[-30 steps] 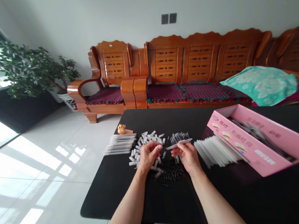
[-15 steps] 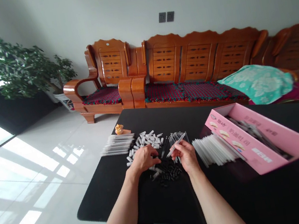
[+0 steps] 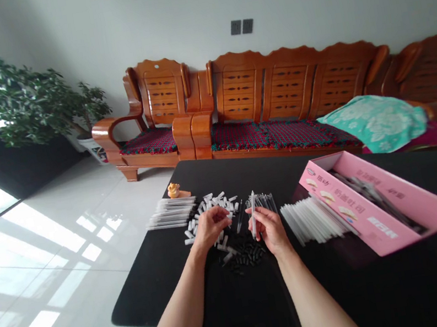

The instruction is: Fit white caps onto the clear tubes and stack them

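My right hand (image 3: 269, 228) holds a pen (image 3: 253, 210) with a pale barrel between thumb and fingers, nearly upright with its tip up. Facing it, my left hand (image 3: 211, 227) has its thumb and fingertips drawn together; whatever they hold is too small to make out. White pen caps (image 3: 210, 205) lie in a loose pile around and behind the left hand. Small black plugs (image 3: 250, 254) are scattered between the hands, toward me. Behind the right hand lie thin pen refills (image 3: 267, 201), partly hidden by it. To its right is a row of clear pen barrels (image 3: 315, 220).
Capped pens (image 3: 171, 213) lie in a row on the left of the black table (image 3: 159, 285), near a small orange figurine (image 3: 174, 191). A pink box (image 3: 365, 217) with dark contents stands at right. Beyond the table is a wooden sofa (image 3: 240, 90).
The pen in my right hand has swung from slanted to nearly upright. My left hand has risen slightly off the black plugs, and its fingers have come together.
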### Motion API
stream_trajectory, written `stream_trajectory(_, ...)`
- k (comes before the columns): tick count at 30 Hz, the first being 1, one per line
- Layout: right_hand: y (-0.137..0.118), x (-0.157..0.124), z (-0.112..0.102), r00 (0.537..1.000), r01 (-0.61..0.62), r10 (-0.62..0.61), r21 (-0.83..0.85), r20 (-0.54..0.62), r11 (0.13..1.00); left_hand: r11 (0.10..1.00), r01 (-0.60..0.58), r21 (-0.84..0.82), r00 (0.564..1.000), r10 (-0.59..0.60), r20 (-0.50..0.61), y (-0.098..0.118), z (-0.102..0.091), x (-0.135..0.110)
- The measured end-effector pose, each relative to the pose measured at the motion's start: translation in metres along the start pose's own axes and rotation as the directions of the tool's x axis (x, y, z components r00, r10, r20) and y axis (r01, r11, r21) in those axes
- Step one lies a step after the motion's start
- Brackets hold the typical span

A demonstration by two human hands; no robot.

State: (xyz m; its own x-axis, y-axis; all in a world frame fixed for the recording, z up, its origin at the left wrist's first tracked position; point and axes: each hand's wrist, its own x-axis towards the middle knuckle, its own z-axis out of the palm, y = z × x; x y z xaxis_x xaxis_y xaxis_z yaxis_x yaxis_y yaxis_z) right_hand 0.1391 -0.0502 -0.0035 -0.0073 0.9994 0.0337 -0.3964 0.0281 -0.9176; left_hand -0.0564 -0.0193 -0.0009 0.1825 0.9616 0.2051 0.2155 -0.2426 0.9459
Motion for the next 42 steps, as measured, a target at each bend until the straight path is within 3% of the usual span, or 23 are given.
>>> stream_trajectory(3,0.000,-0.001,0.000,0.997,-0.036,0.037,-0.008,0.072,0.999,0.932,0.047,-0.360,0.995,-0.074,-0.062,-0.002,0.002,0.002)
stream_trajectory(8,-0.002,-0.002,0.000,0.991,-0.069,0.061,0.065,0.117,0.995,0.844,0.120,-0.522,0.988,-0.155,-0.023,0.000,0.006,0.000)
stream_trajectory(13,0.000,0.000,-0.005,0.996,-0.057,0.044,0.168,0.079,0.984,0.853,0.151,-0.500,0.987,-0.157,0.030,0.003,0.010,-0.002)
stream_trajectory(24,0.001,0.005,-0.006,0.999,0.045,-0.037,0.302,-0.033,0.952,0.856,0.129,-0.500,0.981,-0.183,-0.059,0.001,0.010,0.001)
stream_trajectory(28,0.005,0.008,-0.010,0.995,0.083,-0.062,0.282,-0.084,0.956,0.857,0.140,-0.496,0.982,-0.184,-0.039,0.000,0.012,0.001)
stream_trajectory(42,0.006,0.007,-0.005,0.994,0.078,-0.062,0.171,-0.094,0.982,0.893,0.157,-0.422,0.988,-0.148,0.054,0.001,0.013,-0.001)
